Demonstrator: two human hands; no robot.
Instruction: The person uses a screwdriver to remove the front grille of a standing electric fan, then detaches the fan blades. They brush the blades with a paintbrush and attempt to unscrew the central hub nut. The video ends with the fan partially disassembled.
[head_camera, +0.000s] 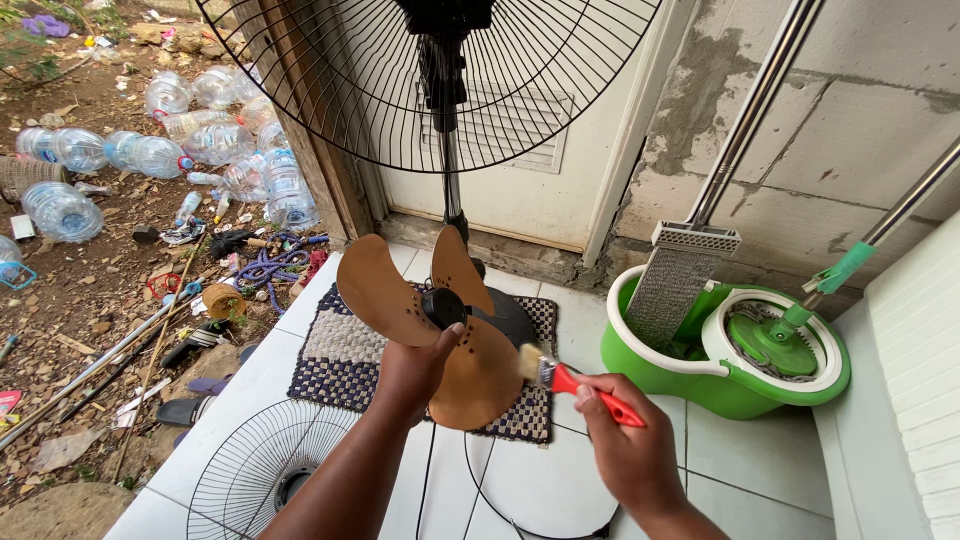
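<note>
My left hand (415, 372) holds up a tan three-bladed fan blade (410, 300) by its black hub, thumb pressed near the centre. My right hand (630, 450) grips a small paintbrush (565, 378) with a red handle, and its pale bristles touch the right edge of the lower blade. Behind the blade stands a pedestal fan with its black rear wire guard (430, 80) and pole (450, 190). The fan's base is hidden behind the blade.
A loose front wire guard (265, 470) lies on the white tiles at lower left. A checked mat (340, 355) lies under the fan. A green mop bucket (725, 350) with two mops stands to the right. Several plastic bottles (160, 150) litter the dirt on the left.
</note>
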